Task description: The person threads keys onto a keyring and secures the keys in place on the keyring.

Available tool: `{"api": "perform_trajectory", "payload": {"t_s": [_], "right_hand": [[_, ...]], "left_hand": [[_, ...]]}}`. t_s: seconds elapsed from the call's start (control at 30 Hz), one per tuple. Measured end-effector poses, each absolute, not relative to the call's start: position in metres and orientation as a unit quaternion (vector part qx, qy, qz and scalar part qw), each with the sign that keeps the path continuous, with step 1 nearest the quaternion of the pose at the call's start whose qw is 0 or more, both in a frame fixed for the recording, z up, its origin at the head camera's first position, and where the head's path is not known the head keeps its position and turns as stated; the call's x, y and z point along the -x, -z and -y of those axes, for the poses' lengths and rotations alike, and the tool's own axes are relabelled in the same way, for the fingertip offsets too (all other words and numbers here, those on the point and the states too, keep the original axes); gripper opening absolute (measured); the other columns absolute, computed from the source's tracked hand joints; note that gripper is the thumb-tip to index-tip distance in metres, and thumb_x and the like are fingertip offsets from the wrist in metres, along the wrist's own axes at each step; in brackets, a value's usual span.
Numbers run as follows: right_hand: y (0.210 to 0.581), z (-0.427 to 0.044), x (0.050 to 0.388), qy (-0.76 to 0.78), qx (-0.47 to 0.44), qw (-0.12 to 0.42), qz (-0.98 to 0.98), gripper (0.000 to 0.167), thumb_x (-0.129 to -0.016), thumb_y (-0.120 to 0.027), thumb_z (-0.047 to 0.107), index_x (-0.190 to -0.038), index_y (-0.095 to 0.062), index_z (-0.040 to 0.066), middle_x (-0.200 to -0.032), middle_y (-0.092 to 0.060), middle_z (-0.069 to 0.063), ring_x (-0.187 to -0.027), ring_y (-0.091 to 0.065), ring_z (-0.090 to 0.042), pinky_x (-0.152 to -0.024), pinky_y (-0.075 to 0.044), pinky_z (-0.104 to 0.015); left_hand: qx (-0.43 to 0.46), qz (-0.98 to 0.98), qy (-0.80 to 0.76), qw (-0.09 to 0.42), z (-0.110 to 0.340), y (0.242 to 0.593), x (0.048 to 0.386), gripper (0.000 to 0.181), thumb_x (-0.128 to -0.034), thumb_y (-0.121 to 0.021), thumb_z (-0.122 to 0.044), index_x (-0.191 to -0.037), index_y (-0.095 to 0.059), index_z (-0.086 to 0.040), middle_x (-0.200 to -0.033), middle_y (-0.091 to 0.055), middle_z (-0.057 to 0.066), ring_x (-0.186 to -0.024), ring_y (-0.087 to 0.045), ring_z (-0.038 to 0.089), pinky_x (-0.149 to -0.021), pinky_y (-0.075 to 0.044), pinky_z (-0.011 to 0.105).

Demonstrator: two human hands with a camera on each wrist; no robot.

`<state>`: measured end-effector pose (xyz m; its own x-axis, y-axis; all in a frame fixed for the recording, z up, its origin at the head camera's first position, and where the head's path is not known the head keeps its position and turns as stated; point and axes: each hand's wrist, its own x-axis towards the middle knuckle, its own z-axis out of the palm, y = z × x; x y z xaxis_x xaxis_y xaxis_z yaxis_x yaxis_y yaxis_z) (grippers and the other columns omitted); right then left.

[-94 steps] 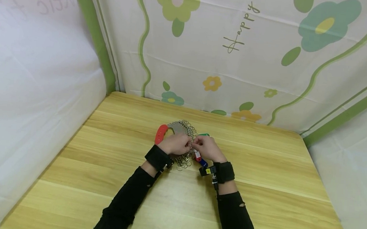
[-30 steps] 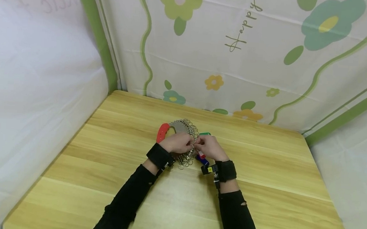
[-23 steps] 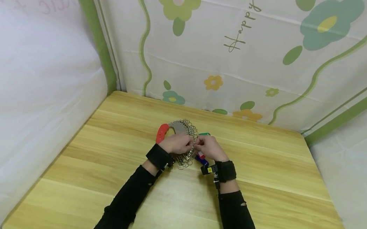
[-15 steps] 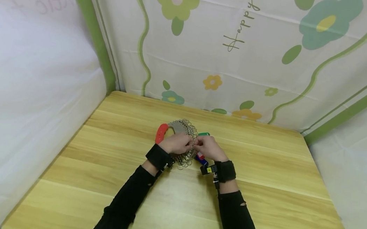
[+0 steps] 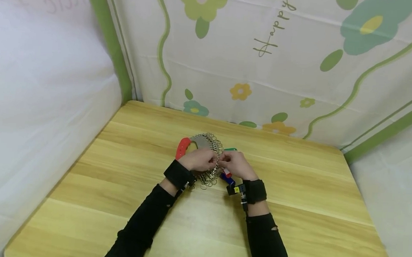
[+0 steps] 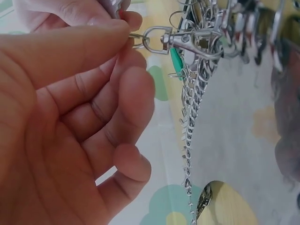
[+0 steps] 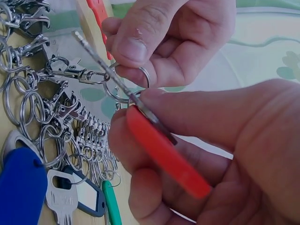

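A key holder with a red handle (image 5: pixel 182 148), a grey plate (image 5: pixel 200 142) and a fringe of metal clasps lies on the table. My left hand (image 5: pixel 200 159) pinches a split ring (image 7: pixel 146 75) between thumb and forefinger at the holder's right side. That ring hangs from a swivel clasp (image 6: pixel 192 42). In my right hand (image 5: pixel 237 165), thumb and fingers pinch a red key tag (image 7: pixel 164 154) together with a key (image 7: pixel 105 65), whose blade crosses the split ring. Whether the key's own ring is threaded onto it, I cannot tell.
A blue key tag (image 7: pixel 21 187), a loose-hanging silver key (image 7: pixel 62 199), a dark framed tag (image 7: pixel 91 197) and a green tag (image 5: pixel 230 149) lie by the fringe. A flowered cloth (image 5: pixel 210 66) stands behind the wooden table (image 5: pixel 295 181).
Since the oldest frame the red tag has shifted slightly right under my right hand. Both hands stay together at the ring, and the head view sways a little.
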<state>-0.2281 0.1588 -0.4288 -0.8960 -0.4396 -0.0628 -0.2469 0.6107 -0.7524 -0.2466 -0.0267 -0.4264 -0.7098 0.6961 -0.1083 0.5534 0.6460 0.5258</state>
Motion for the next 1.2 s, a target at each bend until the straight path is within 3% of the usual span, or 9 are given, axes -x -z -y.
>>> {"api": "perform_trajectory", "payload": {"t_s": [0.57, 0.77, 0.93, 1.2], "right_hand": [[0.4286, -0.1564, 0.2255, 0.387, 0.213, 0.130, -0.888, 0.008, -0.092, -0.061, 0.007, -0.086, -0.066, 0.010, -0.081, -0.067, -0.007, -0.072, -0.064, -0.022, -0.062, -0.050, -0.031], [0.4303, -0.1571, 0.2268, 0.394, 0.203, 0.130, -0.887, 0.006, -0.093, -0.061, 0.010, -0.088, -0.064, 0.011, -0.079, -0.065, -0.009, -0.062, -0.058, -0.023, -0.055, -0.046, -0.030], [0.4315, -0.1575, 0.2288, 0.396, 0.199, 0.126, -0.888, 0.007, -0.094, -0.060, 0.011, -0.088, -0.064, 0.011, -0.081, -0.064, -0.007, -0.061, -0.057, -0.025, -0.054, -0.045, -0.030], [0.4311, -0.1570, 0.2281, 0.387, 0.203, 0.125, -0.891, 0.005, -0.091, -0.062, 0.006, -0.089, -0.065, 0.010, -0.084, -0.066, -0.009, -0.054, -0.055, -0.018, -0.052, -0.045, -0.030]], "left_hand": [[-0.340, -0.902, -0.214, 0.159, 0.0251, 0.4271, 0.2446, 0.035, -0.0963, -0.054, -0.017, -0.063, -0.045, -0.015, -0.053, -0.031, -0.005, -0.044, -0.029, 0.008, -0.048, -0.027, 0.021], [-0.349, -0.895, -0.231, 0.155, 0.0259, 0.4296, 0.2471, 0.034, -0.0931, -0.056, -0.013, -0.061, -0.044, -0.016, -0.053, -0.029, -0.005, -0.044, -0.028, 0.008, -0.049, -0.028, 0.021], [-0.360, -0.890, -0.239, 0.143, 0.0268, 0.4304, 0.2490, 0.037, -0.0962, -0.053, -0.017, -0.060, -0.044, -0.016, -0.052, -0.030, -0.005, -0.043, -0.028, 0.008, -0.049, -0.028, 0.021], [-0.347, -0.898, -0.225, 0.146, 0.0260, 0.4274, 0.2469, 0.037, -0.0977, -0.051, -0.020, -0.061, -0.045, -0.015, -0.052, -0.033, -0.005, -0.043, -0.031, 0.008, -0.049, -0.030, 0.021]]}}
